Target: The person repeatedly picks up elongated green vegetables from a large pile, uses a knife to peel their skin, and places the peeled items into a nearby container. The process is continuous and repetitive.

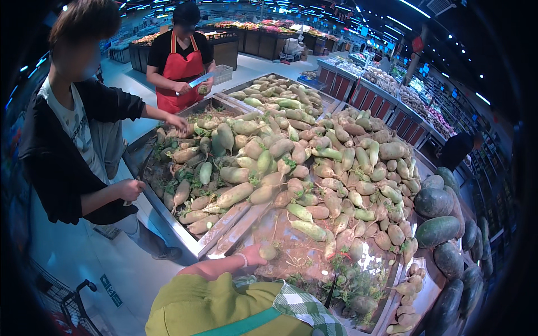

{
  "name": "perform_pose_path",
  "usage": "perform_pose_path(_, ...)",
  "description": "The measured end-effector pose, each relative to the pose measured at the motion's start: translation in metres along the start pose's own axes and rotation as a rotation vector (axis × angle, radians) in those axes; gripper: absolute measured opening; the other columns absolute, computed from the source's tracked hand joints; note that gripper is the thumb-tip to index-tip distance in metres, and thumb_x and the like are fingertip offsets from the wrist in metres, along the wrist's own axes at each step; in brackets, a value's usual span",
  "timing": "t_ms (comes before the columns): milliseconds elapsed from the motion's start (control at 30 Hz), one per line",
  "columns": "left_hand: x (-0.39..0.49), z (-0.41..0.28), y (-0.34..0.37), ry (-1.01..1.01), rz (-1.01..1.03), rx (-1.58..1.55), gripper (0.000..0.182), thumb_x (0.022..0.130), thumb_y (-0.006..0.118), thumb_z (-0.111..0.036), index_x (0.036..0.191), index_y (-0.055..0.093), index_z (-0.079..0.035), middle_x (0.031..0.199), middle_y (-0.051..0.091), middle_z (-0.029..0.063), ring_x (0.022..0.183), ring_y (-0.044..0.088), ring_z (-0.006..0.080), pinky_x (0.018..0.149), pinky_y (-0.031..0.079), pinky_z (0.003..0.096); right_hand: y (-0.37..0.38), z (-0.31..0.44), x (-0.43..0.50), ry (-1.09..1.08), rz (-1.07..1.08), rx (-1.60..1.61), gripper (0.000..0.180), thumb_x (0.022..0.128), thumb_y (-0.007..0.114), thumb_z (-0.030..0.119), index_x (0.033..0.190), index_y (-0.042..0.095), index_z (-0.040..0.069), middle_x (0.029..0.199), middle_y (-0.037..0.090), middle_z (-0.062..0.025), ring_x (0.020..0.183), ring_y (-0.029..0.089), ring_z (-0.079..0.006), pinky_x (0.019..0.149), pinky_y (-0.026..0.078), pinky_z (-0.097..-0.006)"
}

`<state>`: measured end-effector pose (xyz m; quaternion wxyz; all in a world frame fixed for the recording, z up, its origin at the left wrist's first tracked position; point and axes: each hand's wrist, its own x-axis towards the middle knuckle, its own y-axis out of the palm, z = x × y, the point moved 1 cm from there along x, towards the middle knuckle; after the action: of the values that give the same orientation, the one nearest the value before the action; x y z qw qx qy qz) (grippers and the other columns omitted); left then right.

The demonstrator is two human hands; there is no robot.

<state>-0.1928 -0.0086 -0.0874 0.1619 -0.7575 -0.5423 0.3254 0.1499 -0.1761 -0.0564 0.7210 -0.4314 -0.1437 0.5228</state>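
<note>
My left hand [254, 255], with a bracelet at the wrist, reaches over the near left corner of the soil-covered display bin and is closed around a pale green radish [267, 252]. My right hand is out of view, below the checked cloth of my sleeve or apron. A dark, thin blade-like object [331, 290] stands up near that cloth. Cut leafy tops [353, 279] lie along the bin's near edge. Beyond my left hand, a large heap of green and whitish radishes [311, 168] fills the bins, several with roots and leaves.
A person in dark clothes [63, 138] stands at the left, one hand over the radishes. Behind the bins, a person in a red apron [180, 71] holds a knife [201, 80] and a radish. Dark green winter melons [438, 231] line the right side. A shopping cart [69, 302] stands lower left.
</note>
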Motion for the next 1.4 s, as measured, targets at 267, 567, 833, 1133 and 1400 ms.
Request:
perform_pose_path(267, -0.014, 0.02, 0.003, -0.132, -0.023, -0.051, 0.075, 0.055, 0.077, -0.042, 0.114, 0.056, -0.002, 0.101, 0.066, 0.0214, 0.095, 0.064, 0.0339, 0.085, 0.05, 0.0386, 0.0, -0.001, 0.003, 0.016, 0.02, -0.015, 0.025, 0.086, 0.062, 0.025, 0.087, 0.051, 0.002, 0.071, 0.057, -0.0198, 0.069, 0.057, -0.0416, 0.061, 0.042, -0.0492)
perform_pose_path(567, 0.009, 0.045, 0.037, -0.169, 0.076, -0.254, 0.059, 0.061, 0.079, -0.038, 0.106, 0.062, -0.004, 0.091, 0.067, 0.014, 0.083, 0.065, 0.0265, 0.078, 0.051, 0.0353, -0.003, -0.01, -0.008, 0.037, 0.031, -0.02, 0.026, 0.087, 0.061, 0.025, 0.088, 0.051, 0.002, 0.073, 0.059, -0.0198, 0.071, 0.058, -0.0411, 0.062, 0.043, -0.0488)
perform_pose_path(833, 0.122, -0.052, -0.009, -0.357, 0.156, -1.203, 0.024, 0.083, 0.068, -0.027, 0.1, 0.062, -0.011, 0.074, 0.061, 0.0052, 0.05, 0.056, 0.0172, 0.039, 0.045, 0.0302, -0.004, -0.021, -0.03, 0.089, 0.05, -0.009, 0.026, 0.087, 0.061, 0.026, 0.09, 0.051, 0.002, 0.075, 0.06, -0.0198, 0.073, 0.059, -0.0408, 0.064, 0.043, -0.0484)
perform_pose_path(1133, 0.197, -0.248, -0.185, 0.601, -0.195, -1.255, 0.064, 0.093, 0.058, -0.029, 0.142, 0.025, -0.008, 0.13, 0.049, 0.0126, 0.106, 0.059, 0.0217, 0.085, 0.049, 0.0344, -0.001, -0.026, -0.057, 0.182, 0.071, -0.008, 0.026, 0.088, 0.06, 0.027, 0.091, 0.052, 0.002, 0.077, 0.061, -0.0198, 0.075, 0.06, -0.0403, 0.065, 0.044, -0.0481)
perform_pose_path(1400, 0.169, -0.104, -0.001, 0.216, 0.081, -0.528, 0.038, 0.086, 0.067, -0.028, 0.114, 0.061, -0.004, 0.096, 0.065, 0.0064, 0.083, 0.061, 0.0155, 0.078, 0.05, 0.0308, 0.006, -0.024, -0.078, 0.302, 0.129, 0.008, 0.025, 0.089, 0.058, 0.025, 0.096, 0.053, 0.002, 0.081, 0.063, -0.0222, 0.079, 0.061, -0.0412, 0.067, 0.045, -0.049)
